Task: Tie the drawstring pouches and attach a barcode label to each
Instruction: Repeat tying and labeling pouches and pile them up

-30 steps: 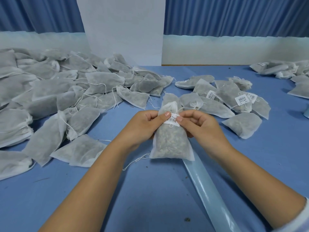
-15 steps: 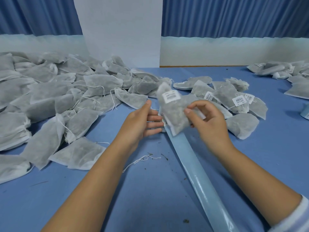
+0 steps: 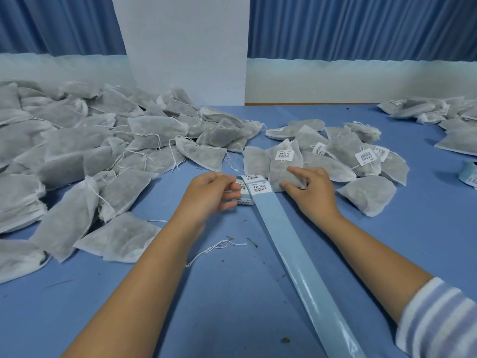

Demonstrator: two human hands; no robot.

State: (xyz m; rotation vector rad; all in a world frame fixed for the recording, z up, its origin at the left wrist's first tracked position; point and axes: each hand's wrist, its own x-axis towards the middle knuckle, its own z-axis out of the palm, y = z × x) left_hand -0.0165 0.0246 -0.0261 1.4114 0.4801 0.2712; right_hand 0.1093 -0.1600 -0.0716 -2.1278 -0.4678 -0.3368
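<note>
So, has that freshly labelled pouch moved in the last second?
Yes. The pouch went from over the liner strip, away and rightward, onto the edge of the labelled pile; the right hand grips it, the left hand holds the label roll.

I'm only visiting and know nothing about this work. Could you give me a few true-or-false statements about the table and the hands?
1. The heap of grey mesh drawstring pouches on the left bears barcode labels. False: none show there; the group of labelled pouches lies on the right.
2. The left hand grips the pale blue label backing strip at its far end. True.
3. The right hand hangs empty in the air. False: it grips a labelled grey pouch lying on the blue table.
4. A loose white string lies on the table between the forearms. True.
</note>
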